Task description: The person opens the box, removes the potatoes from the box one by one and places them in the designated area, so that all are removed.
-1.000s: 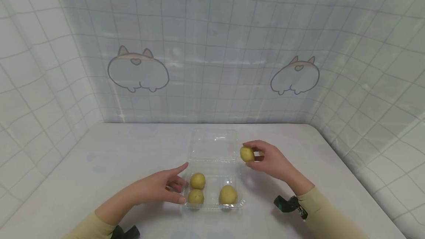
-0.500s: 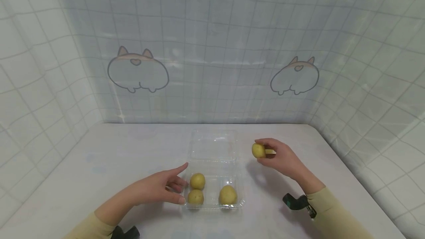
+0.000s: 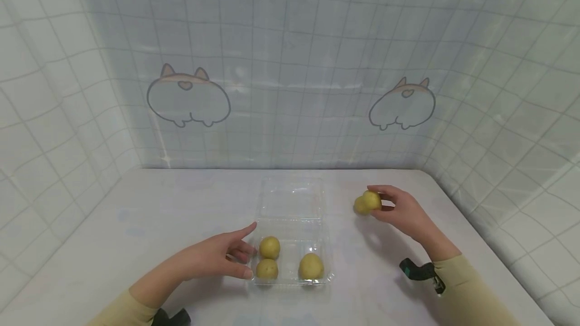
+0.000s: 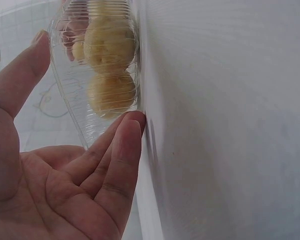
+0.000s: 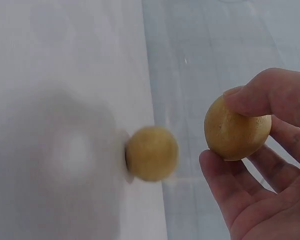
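My right hand (image 3: 403, 214) pinches a small yellow potato (image 5: 235, 127) between thumb and fingers, raised over the table. Just beyond it, a second potato (image 5: 152, 153) rests on the table; in the head view the held one partly covers it. My left hand (image 3: 222, 255) lies at the left side of a clear plastic clamshell box (image 3: 290, 281), thumb spread and fingertips right at its wall. Inside the box, two potatoes (image 3: 270, 247) sit one behind the other on the left, and a larger potato (image 3: 311, 266) sits at the front right.
The box's clear lid (image 3: 291, 197) lies folded back flat behind it. A white cloth covers the table (image 3: 181, 205). Gridded curtains with cartoon animals (image 3: 188, 97) stand at the back and both sides. Dark camera mounts (image 3: 421, 270) sit on both wrists.
My right hand has moved right, away from the box, carrying the potato. The potato on the table, mostly hidden behind that hand before, now shows beside the held one. My left hand stays put.
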Tool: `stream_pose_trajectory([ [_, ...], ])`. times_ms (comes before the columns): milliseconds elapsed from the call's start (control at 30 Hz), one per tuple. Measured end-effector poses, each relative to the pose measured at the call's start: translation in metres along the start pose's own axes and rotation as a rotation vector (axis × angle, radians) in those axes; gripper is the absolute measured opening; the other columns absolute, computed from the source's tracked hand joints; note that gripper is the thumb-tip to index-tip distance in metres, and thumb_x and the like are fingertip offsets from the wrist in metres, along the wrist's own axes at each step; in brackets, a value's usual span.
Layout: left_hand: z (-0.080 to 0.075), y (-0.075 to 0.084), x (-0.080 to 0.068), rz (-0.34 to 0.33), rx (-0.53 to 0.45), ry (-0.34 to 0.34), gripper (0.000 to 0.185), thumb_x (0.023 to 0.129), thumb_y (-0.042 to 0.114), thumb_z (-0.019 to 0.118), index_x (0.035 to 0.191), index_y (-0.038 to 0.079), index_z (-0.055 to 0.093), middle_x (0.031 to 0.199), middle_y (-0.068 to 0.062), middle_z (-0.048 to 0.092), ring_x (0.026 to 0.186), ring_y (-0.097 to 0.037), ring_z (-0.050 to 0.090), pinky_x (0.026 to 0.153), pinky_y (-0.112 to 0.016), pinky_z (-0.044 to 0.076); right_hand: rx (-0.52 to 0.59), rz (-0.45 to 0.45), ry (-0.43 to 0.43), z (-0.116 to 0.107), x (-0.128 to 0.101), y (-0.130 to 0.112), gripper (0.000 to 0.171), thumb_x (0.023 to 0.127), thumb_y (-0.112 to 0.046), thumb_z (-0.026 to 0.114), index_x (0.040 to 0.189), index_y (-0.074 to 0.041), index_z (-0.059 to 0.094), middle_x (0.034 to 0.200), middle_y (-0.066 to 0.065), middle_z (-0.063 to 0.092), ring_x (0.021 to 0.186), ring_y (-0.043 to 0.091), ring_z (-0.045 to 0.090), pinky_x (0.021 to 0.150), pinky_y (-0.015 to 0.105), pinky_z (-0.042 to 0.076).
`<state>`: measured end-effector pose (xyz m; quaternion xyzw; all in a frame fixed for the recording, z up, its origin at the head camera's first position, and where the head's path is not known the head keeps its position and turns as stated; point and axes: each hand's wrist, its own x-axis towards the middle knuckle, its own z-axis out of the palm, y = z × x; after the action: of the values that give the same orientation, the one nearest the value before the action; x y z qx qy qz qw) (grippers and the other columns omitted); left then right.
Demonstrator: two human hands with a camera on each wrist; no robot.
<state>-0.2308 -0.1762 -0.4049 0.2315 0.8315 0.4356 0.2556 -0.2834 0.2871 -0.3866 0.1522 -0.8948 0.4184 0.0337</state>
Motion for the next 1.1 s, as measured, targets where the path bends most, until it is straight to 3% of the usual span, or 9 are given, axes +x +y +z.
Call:
stream_pose_trajectory([
  [300, 0.000, -0.001, 0.000, 0.004, 0.002, 0.006, 0.101, 0.084, 0.035, 0.080, 0.159, 0.013, 0.016, 0.130, -0.004, 0.061, 0.113, -0.019, 0.059, 0.095, -0.041, 0.049, -0.026, 0.056, 0.037, -0.015, 0.000, 0.018, 0.057, 0.088, -0.012, 0.075, 0.141, -0.012, 0.054, 0.143, 0.014, 0.049, 0.124, 0.038, 0.054, 0.086, 0.035, 0.055],
  [767, 0.000, -0.001, 0.000, 0.007, 0.008, 0.007, 0.101, 0.084, 0.035, 0.081, 0.159, 0.013, 0.017, 0.130, -0.003, 0.061, 0.113, -0.020, 0.059, 0.094, -0.040, 0.050, -0.105, 0.106, 0.060, -0.028, -0.002, 0.041, 0.059, 0.089, -0.015, 0.074, 0.143, -0.007, 0.051, 0.145, 0.019, 0.047, 0.126, 0.044, 0.051, 0.092, 0.050, 0.051],
  [1100, 0.000, -0.001, 0.001, 0.001, 0.008, 0.006, 0.102, 0.084, 0.036, 0.081, 0.159, 0.013, 0.017, 0.129, -0.002, 0.062, 0.113, -0.019, 0.060, 0.093, -0.040, 0.050, -0.127, 0.139, 0.070, -0.033, -0.004, 0.061, 0.060, 0.089, -0.017, 0.074, 0.143, -0.005, 0.051, 0.145, 0.022, 0.046, 0.125, 0.045, 0.050, 0.096, 0.053, 0.046],
])
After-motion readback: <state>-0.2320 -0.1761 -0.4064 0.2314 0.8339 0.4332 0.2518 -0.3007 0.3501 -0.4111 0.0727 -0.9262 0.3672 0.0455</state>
